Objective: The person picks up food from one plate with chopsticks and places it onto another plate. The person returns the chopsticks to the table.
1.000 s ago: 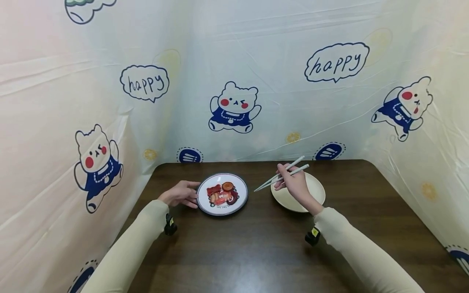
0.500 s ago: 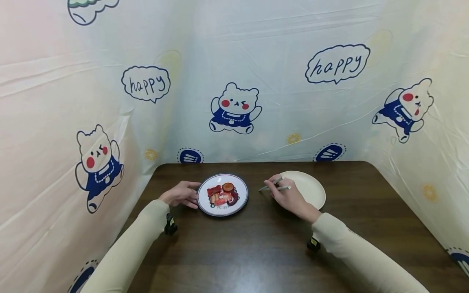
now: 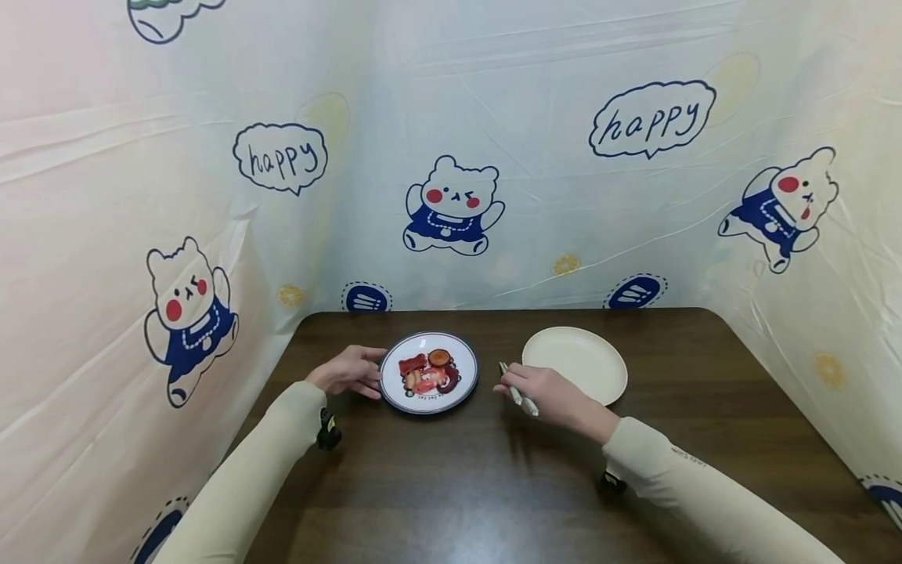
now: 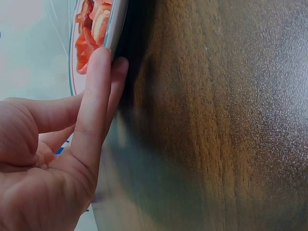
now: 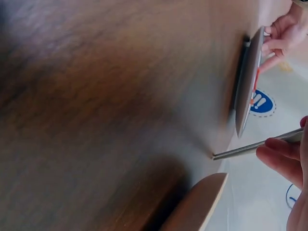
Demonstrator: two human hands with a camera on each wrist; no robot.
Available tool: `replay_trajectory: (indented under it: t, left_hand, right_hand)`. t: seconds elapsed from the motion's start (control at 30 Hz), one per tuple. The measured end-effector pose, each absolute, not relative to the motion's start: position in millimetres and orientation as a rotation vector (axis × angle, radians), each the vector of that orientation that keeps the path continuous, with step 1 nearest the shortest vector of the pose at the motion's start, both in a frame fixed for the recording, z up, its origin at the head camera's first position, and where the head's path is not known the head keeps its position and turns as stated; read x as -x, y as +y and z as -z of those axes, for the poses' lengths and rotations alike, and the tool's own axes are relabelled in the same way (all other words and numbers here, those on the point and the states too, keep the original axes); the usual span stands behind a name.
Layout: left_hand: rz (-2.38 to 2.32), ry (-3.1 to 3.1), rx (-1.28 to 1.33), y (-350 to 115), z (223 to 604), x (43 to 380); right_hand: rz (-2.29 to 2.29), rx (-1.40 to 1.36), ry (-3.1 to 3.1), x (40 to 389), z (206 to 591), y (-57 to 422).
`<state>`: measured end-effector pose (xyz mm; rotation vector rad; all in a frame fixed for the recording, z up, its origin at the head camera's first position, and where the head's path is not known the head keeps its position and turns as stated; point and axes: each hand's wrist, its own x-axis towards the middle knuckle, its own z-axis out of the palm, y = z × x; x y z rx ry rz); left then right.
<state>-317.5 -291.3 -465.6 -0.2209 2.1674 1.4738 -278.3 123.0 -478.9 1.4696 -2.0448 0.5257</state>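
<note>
My left hand [image 3: 348, 370] touches the left rim of a white plate [image 3: 431, 403] with a dark blue edge. In the left wrist view its straight fingers [image 4: 94, 96] lie against the plate's side. Food pieces [image 3: 427, 374] lie on this plate: a red strip, a round orange-brown slice and a dark curved piece among them. My right hand [image 3: 553, 395] grips a pair of pale chopsticks [image 3: 520, 398] between the two plates. The right wrist view shows the chopsticks' tips [image 5: 219, 157] together, pointing down close to the table, with nothing between them.
A cream plate [image 3: 581, 362] stands at the right, just behind my right hand. Both plates are on a dark brown wooden table [image 3: 423, 493]. A printed cloth [image 3: 535, 196] hangs behind the table and along its sides.
My right hand has come left and toward me, from over the cream plate to the gap between the plates. The chopsticks have closed and turned tips-down. My left hand has stayed put.
</note>
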Motion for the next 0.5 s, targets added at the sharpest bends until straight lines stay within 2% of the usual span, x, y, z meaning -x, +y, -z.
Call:
replay_trajectory:
  t: [0.5]
  left_hand:
    - [-1.474,2.177,0.207,-292,464,314]
  right_hand:
    - [-0.262,-1.54,-2.086,269,495,119]
